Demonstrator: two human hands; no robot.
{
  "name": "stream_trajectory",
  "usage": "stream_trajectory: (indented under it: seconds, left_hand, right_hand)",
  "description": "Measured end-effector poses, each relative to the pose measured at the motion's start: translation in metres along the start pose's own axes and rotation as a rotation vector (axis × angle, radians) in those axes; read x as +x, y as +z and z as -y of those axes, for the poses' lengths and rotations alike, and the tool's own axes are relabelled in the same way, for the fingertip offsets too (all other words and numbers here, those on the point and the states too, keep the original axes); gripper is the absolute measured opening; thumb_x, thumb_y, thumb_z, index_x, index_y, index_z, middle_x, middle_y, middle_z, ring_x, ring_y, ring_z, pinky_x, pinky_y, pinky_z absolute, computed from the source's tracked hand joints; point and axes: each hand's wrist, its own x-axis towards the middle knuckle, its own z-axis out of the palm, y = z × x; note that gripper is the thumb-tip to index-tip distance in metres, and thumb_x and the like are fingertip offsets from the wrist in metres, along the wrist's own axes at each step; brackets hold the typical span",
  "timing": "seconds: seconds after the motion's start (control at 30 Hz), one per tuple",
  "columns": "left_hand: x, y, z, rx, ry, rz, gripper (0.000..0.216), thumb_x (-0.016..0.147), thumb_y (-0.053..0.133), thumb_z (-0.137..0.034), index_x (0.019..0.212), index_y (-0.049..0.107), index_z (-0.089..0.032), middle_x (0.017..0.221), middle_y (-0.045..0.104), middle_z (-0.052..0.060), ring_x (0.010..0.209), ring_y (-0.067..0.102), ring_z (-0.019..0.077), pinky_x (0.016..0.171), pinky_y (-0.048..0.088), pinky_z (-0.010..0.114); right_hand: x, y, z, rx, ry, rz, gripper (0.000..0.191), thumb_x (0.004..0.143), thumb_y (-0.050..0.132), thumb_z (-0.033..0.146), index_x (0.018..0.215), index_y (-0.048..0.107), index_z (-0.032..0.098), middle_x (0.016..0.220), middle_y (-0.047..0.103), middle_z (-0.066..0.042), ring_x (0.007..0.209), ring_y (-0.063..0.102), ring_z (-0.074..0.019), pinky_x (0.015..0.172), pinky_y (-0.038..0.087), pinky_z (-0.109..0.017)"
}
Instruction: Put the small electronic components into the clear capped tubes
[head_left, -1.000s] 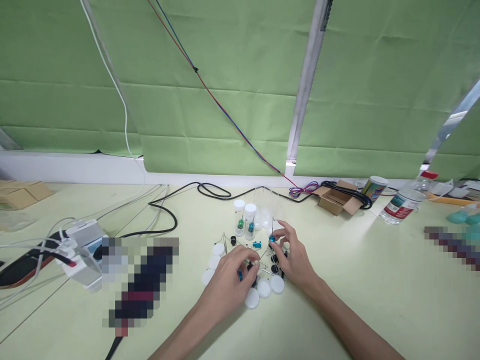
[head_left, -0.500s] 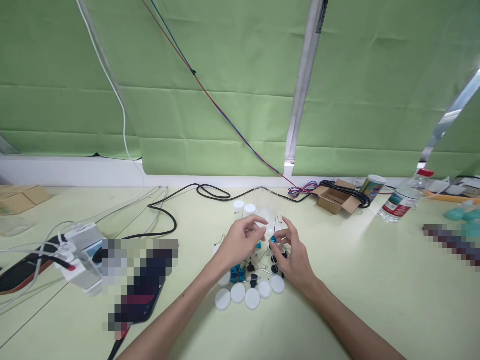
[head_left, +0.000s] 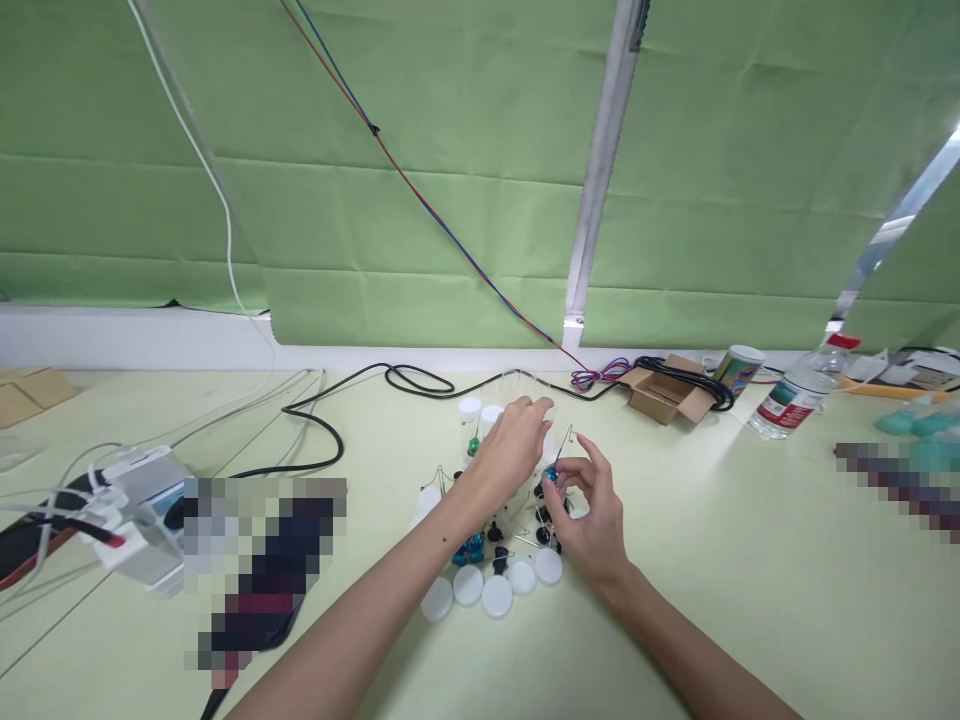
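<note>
In the head view my right hand (head_left: 595, 522) pinches a small shiny blue piece with a thin bent wire (head_left: 551, 474) rising from it. My left hand (head_left: 513, 446) reaches past it toward the back of the pile, fingers bent downward and their tips hidden. Clear plastic (head_left: 517, 381) shows just behind that hand. Beneath both hands lie small black parts (head_left: 494, 532), blue parts (head_left: 474, 548) and thin wire pieces. A green piece (head_left: 473, 445) stands left of my left hand. Round white caps (head_left: 496, 597) line the near side of the pile.
A phone-like dark object (head_left: 277, 570), partly pixelated, and a white power strip (head_left: 146, 520) lie to the left. A black cable (head_left: 337, 372) runs along the back. An open cardboard box (head_left: 664, 395), a can (head_left: 739, 370) and a water bottle (head_left: 799, 395) stand at right.
My left hand has moved forward and slightly right, past the blue piece, uncovering the green piece. My right hand keeps its pinch; the wire tilts more to the right.
</note>
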Motion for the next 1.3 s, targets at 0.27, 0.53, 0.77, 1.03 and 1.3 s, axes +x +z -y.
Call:
stream_trajectory:
  seconds: [0.27, 0.53, 0.77, 1.03, 1.3]
  left_hand:
    - [-0.005, 0.013, 0.001, 0.069, 0.003, 0.018, 0.014, 0.094, 0.045, -0.018, 0.095, 0.059, -0.019, 0.087, 0.055, 0.005, 0.074, 0.061, 0.0199, 0.062, 0.044, 0.028]
    - [-0.01, 0.018, 0.002, 0.107, 0.017, -0.037, 0.019, 0.098, 0.042, -0.029, 0.096, 0.057, -0.017, 0.096, 0.054, 0.007, 0.069, 0.06, 0.0176, 0.059, 0.045, 0.028]
    - [-0.026, 0.004, 0.002, 0.137, 0.042, -0.15, 0.018, 0.098, 0.042, -0.03, 0.097, 0.055, -0.017, 0.101, 0.056, 0.007, 0.059, 0.059, 0.0126, 0.057, 0.046, 0.027]
    - [-0.066, -0.025, 0.014, 0.051, 0.115, -0.53, 0.006, 0.091, 0.054, -0.024, 0.094, 0.056, -0.019, 0.09, 0.059, 0.003, 0.065, 0.058, 0.0105, 0.056, 0.051, 0.022]
    - [-0.096, -0.019, 0.027, 0.002, 0.141, -0.8, 0.017, 0.082, 0.064, -0.012, 0.097, 0.059, -0.019, 0.087, 0.062, 0.003, 0.077, 0.062, 0.0136, 0.063, 0.06, 0.024]
  right_hand:
    - [0.001, -0.001, 0.001, -0.007, 0.043, -0.057, 0.059, 0.087, 0.059, 0.021, 0.14, 0.032, 0.023, 0.091, 0.062, -0.004, 0.071, 0.058, -0.0158, 0.068, 0.055, -0.033]
    - [0.001, -0.002, 0.003, -0.011, 0.069, -0.055, 0.058, 0.089, 0.057, 0.022, 0.141, 0.031, 0.022, 0.093, 0.062, -0.005, 0.072, 0.058, -0.0156, 0.07, 0.055, -0.033]
    - [0.001, -0.002, 0.005, -0.005, 0.06, -0.067, 0.058, 0.089, 0.057, 0.022, 0.141, 0.032, 0.022, 0.096, 0.063, -0.006, 0.075, 0.06, -0.016, 0.072, 0.056, -0.034]
    - [0.001, -0.002, 0.006, -0.026, 0.019, -0.014, 0.05, 0.091, 0.055, 0.019, 0.138, 0.039, 0.021, 0.095, 0.062, -0.007, 0.078, 0.061, -0.0171, 0.073, 0.056, -0.035]
    - [-0.006, 0.002, 0.005, -0.022, -0.012, 0.111, 0.033, 0.091, 0.056, 0.018, 0.123, 0.053, 0.02, 0.093, 0.062, -0.007, 0.074, 0.062, -0.0163, 0.069, 0.056, -0.033]
